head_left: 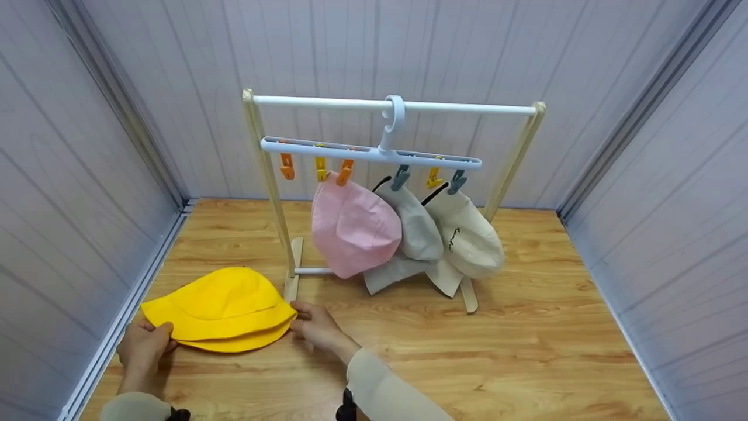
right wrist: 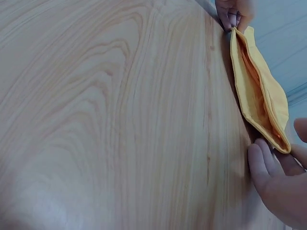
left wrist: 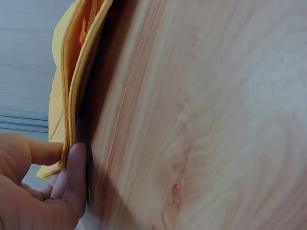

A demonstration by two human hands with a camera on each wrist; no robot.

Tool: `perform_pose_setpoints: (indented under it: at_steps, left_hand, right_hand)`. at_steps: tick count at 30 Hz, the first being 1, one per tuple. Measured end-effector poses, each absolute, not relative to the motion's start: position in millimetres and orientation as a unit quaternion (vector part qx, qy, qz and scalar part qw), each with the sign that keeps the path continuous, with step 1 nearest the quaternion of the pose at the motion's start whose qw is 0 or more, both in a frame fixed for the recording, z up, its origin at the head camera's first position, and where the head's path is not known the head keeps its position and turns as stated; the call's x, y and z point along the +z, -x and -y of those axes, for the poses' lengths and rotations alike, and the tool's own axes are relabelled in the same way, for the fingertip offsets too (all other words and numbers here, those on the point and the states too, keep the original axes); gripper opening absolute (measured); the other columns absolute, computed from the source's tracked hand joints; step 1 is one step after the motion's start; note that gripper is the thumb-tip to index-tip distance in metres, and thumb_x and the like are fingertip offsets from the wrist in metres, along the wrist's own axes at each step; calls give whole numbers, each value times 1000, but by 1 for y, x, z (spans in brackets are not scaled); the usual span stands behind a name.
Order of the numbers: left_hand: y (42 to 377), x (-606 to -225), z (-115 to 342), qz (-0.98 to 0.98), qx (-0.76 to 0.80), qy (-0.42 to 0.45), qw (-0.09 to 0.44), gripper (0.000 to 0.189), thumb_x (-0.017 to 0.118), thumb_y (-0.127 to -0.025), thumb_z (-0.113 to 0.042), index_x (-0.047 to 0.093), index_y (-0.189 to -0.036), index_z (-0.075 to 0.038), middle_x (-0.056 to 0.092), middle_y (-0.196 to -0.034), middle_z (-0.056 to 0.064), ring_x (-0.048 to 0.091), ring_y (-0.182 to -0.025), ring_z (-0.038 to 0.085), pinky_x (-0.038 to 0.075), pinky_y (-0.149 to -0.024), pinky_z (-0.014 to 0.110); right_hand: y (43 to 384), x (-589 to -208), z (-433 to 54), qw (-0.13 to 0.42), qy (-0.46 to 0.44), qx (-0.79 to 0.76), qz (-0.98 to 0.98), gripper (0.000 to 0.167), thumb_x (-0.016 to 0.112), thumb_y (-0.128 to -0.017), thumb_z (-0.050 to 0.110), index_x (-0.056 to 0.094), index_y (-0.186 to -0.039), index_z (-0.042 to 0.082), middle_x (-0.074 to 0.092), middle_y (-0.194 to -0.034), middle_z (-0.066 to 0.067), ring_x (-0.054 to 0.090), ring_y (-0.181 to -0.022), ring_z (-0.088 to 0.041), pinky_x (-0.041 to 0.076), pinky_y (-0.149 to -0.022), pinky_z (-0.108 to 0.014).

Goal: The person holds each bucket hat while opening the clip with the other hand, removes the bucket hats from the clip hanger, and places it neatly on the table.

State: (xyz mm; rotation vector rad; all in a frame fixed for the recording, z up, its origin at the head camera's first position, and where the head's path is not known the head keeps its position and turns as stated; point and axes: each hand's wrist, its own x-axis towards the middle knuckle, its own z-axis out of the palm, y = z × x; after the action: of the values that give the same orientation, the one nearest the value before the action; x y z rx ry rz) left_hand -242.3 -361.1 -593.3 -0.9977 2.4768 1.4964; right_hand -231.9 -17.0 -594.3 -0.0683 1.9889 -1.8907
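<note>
Pale panelled walls close in on three sides, cut off by the picture's edges, around my wood-grain worktop. On it stands a light wooden rack with white bars, its lower bar mostly hidden behind hats. From the top bar hangs one pale blue plastic clip hanger.

I count four cloth bucket hats. The yellow cloth bucket hat lies on its side low at the worktop's left, in front of the rack's left foot. Its opening faces me; the inside looks orange in shadow, with a brighter orange shape too unclear to name. The pink cloth hat, the grey cloth hat and the cream cloth hat hang in a row, the pink one covering part of the grey. Black lettering on the cream one is too small to read.

My left grip pinches the yellow hat's left brim corner between thumb and fingers. My right grip holds the right corner, fingers curled about it; the right wrist view cuts off that thumb.

Six clips: two orange clips, two yellow clips, two blue-grey clips. Three grasp hats.
</note>
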Motion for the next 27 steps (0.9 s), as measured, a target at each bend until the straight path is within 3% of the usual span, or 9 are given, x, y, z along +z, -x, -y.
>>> perform_pose_setpoints:
  at_steps: [10, 18, 22, 27]
  left_hand:
    - [241, -591, 363, -807, 494, 321, 49, 22, 63, -95, -15, 53, -96, 4, 59, -68, 1, 65, -56, 11, 57, -55, 26]
    - [237, -589, 365, -832, 465, 294, 69, 24, 61, -90, -18, 54, -72, -4, 65, -58, 0, 67, -53, 15, 52, -53, 32]
    - [237, -586, 366, -841, 450, 290, 82, 26, 63, -94, -22, 58, -87, 3, 69, -65, 5, 69, -59, 19, 53, -58, 34]
    - [234, -581, 366, -867, 401, 289, 61, 56, 62, -96, -29, 39, -125, 13, 56, -106, 27, 57, -95, 41, 49, -79, 48]
  right_hand:
    - [233, -595, 9, 214, 38, -684, -696, 62, 68, -100, 8, 47, -157, -1, 57, -153, -17, 64, -128, -23, 56, -104, -41]
    - [234, -592, 5, 212, 42, -690, -691, 63, 63, -98, 1, 43, -158, -2, 58, -152, -19, 65, -128, -22, 56, -104, -40]
    - [234, -591, 0, 206, 38, -687, -696, 63, 64, -98, 3, 46, -158, -1, 57, -153, -19, 64, -130, -25, 56, -105, -44]
    - [236, -580, -14, 190, 36, -667, -720, 62, 65, -97, 5, 50, -157, 6, 53, -157, -18, 61, -132, -32, 56, -103, -49]
